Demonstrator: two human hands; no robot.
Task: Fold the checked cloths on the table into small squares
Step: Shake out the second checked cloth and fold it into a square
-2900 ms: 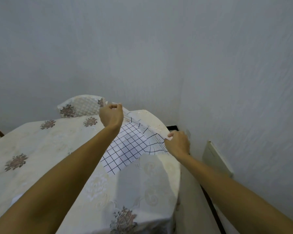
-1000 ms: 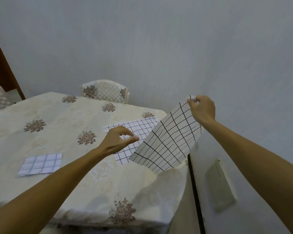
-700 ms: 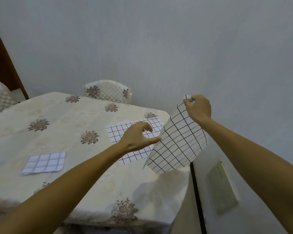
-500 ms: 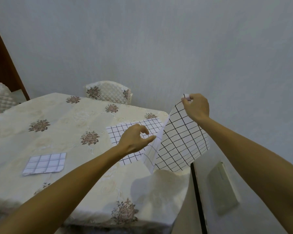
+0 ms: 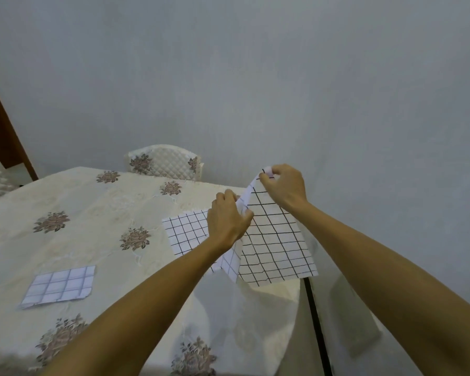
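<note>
Two pinches hold the white black-checked cloth (image 5: 277,240) aloft, right hand (image 5: 285,187) at its top corner, left hand (image 5: 225,221) on its edge; first fold, I judge, needs corners matched.

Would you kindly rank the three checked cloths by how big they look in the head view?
Largest: held cloth.
Unranked: flat cloth and folded cloth look alike, the left hand hiding part of the flat one.
</note>
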